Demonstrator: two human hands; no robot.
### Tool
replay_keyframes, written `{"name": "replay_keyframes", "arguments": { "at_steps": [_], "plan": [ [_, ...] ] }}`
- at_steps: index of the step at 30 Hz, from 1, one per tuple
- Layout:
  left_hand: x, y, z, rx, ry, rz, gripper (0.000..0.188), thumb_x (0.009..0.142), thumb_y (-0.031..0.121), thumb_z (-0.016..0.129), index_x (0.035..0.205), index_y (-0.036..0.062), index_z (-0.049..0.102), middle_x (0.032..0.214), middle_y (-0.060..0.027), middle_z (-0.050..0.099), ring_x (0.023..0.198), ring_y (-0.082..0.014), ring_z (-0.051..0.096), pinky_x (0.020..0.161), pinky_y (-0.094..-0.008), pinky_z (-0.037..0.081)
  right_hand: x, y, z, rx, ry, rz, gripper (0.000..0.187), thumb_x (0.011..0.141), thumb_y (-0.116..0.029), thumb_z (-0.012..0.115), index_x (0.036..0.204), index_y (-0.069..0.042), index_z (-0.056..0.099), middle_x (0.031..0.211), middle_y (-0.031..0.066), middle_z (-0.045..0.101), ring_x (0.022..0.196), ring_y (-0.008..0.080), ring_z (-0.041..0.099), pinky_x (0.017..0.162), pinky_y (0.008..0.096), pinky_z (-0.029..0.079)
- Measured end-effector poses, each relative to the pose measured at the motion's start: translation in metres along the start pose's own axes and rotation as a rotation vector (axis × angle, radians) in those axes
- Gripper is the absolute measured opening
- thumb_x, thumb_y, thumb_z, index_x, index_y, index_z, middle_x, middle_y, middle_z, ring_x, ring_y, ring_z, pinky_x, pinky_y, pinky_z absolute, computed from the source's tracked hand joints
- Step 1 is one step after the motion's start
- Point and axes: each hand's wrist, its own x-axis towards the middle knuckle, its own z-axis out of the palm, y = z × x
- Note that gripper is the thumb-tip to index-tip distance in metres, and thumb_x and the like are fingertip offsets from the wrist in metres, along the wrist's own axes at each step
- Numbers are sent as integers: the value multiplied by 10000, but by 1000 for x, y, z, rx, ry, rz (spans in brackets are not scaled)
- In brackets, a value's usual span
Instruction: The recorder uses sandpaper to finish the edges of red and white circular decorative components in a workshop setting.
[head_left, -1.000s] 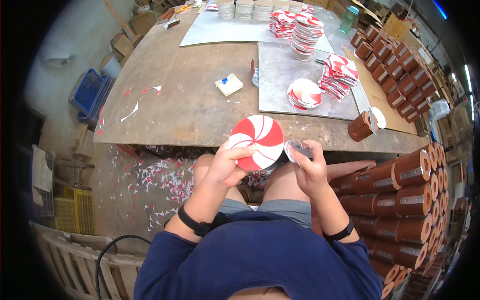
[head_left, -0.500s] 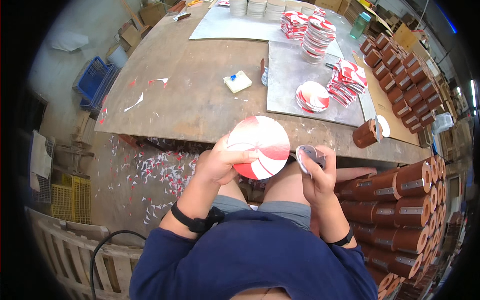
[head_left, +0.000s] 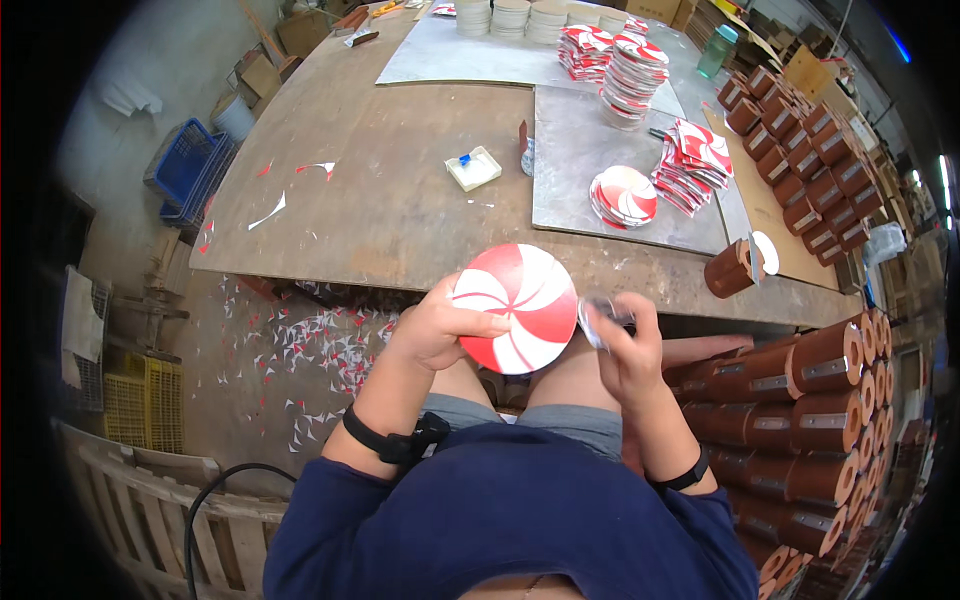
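A round disc with a red and white swirl is in my left hand, thumb on its face and fingers behind it. My right hand pinches a small curled grey sheet at the disc's right edge; motion blurs it, and whether it touches the rim I cannot tell. Both hands are above my lap, just in front of the table. On the metal sheet ahead lie a low pile of swirl discs, a stack of untrimmed swirl squares and a tall stack of discs.
The wooden table carries a small white tray with a blue bit in it. Brown cylinders stand at the right, with more stacked beside my right leg. One cylinder sits near the table edge. Paper scraps litter the floor.
The disc has tilted and dropped slightly, so its swirl shows more plainly. My right hand has moved left with the curled sheet, up to the disc's edge.
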Motion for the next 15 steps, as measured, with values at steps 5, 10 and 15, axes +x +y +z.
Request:
{"name": "replay_keyframes", "arguments": {
  "at_steps": [5, 10, 15],
  "plan": [
    [4, 2, -3, 83, -127, -105, 488, 660, -33, 665, 1115, -49, 489, 1030, -109, 587, 937, -173, 575, 825, -309, 456, 1, -17, -15, 879, 214, 781, 355, 824, -25, 566, 1152, 35, 443, 868, 34, 556, 742, 69, 522, 614, 182, 417],
    [12, 2, 9, 166, -74, -79, 427, 711, -13, 628, 1110, -49, 478, 1037, -124, 578, 955, -185, 567, 832, -302, 456, 25, -31, -5, 889, 44, 708, 329, 754, -17, 651, 1053, 4, 514, 826, 8, 557, 659, 48, 503, 547, 189, 408],
    [26, -37, 19, -293, 256, 271, 322, 835, 29, 510, 1134, -38, 409, 1078, -154, 541, 984, -218, 563, 848, -354, 472, 28, -26, 15, 980, 266, 909, 346, 771, -14, 629, 1093, 5, 503, 930, 37, 577, 813, 69, 531, 687, 203, 438]
  ]
}}
